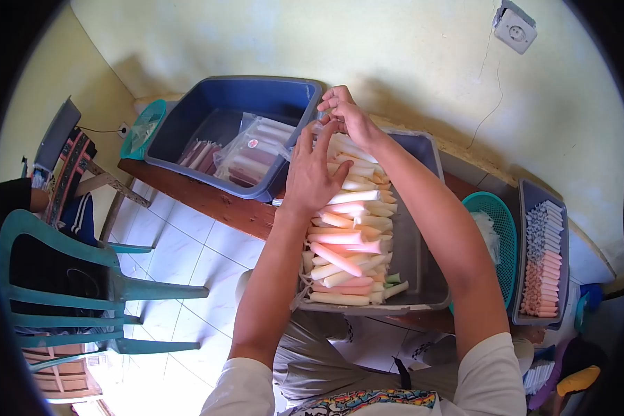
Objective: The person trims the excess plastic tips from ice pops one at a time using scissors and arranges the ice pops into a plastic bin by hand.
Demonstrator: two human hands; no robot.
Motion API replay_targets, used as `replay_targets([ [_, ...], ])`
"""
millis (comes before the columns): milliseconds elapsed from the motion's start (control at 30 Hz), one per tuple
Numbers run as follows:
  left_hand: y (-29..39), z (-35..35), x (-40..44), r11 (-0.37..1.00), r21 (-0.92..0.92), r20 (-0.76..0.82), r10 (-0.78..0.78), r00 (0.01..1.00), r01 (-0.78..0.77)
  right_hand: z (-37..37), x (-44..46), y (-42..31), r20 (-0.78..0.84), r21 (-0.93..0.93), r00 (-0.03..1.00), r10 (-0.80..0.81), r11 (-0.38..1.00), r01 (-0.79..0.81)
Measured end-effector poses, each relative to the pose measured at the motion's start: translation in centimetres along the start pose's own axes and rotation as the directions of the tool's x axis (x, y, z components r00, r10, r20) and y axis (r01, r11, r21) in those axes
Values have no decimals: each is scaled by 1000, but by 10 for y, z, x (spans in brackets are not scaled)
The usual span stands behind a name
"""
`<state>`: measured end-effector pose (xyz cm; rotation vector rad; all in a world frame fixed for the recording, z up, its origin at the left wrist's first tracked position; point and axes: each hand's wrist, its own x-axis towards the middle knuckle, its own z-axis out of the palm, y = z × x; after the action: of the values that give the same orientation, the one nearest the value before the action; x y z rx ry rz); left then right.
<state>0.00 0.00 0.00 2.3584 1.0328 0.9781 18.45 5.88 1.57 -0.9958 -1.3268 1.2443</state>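
Observation:
My left hand is over the far left corner of a grey tub, its thumb spread away from its stretched fingers. Just beyond it, my right hand has its fingers bent in a pinch close to my left fingertips. A bit of clear plastic shows between the two hands; what exactly the right fingers grip is too small to make out. Beneath both hands, the tub holds a heap of slim stick-shaped packs in thin plastic, resembling ice pops, cream, pink, orange and a few green.
A blue tub at left holds bagged white and brown sticks. Green baskets and a grey tray of wrapped sticks stand at right. The tubs rest on a wooden bench. A green plastic chair stands at left.

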Motion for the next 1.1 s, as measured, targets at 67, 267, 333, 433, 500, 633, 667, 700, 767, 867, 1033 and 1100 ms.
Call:
replay_targets([
  [67, 1, 2, -1, 960, 157, -192, 261, 946, -233, -2, -2, 3, -15, -65, 1000, -24, 998, 23],
  [267, -6, 4, 4, 964, 22, -113, 267, 957, -266, -4, -8, 6, -264, 187, 947, -183, 954, 236],
  [333, -7, 4, 4, 960, 40, -114, 279, 954, -276, -4, -28, -8, -379, 107, 904, -197, 961, 254],
  [433, -7, 4, 3, 958, 55, -124, 285, 950, -281, -11, -66, -14, -574, -55, 803, -160, 986, 157],
  [500, -5, 5, 3, 957, 46, -128, 290, 949, -286, -15, -88, -10, -669, -123, 733, -118, 991, 47],
  [633, -11, 8, 3, 955, 57, -122, 297, 947, -292, -21, -116, 19, -775, -108, 632, -10, 987, -117],
  [667, -12, 10, 2, 953, 73, -131, 302, 944, -294, -25, -118, 28, -784, -152, 621, 3, 969, -195],
  [700, -13, 10, 2, 951, 90, -140, 305, 942, -294, -28, -119, 35, -783, -156, 621, -3, 969, -193],
  [767, -12, 8, 0, 955, 67, -131, 294, 947, -288, -34, -119, 55, -806, -242, 591, 31, 894, -378],
  [867, -16, 10, 1, 956, 54, -117, 292, 949, -287, -44, -115, 93, -769, -18, 594, 236, 921, -390],
  [1033, -16, 10, 0, 955, 73, -113, 293, 949, -287, -26, -115, 102, -588, 410, 658, 470, 875, -258],
  [1100, -15, 11, -1, 963, 84, -123, 264, 957, -256, -10, -123, 78, -549, 427, 687, 476, 866, -260],
])
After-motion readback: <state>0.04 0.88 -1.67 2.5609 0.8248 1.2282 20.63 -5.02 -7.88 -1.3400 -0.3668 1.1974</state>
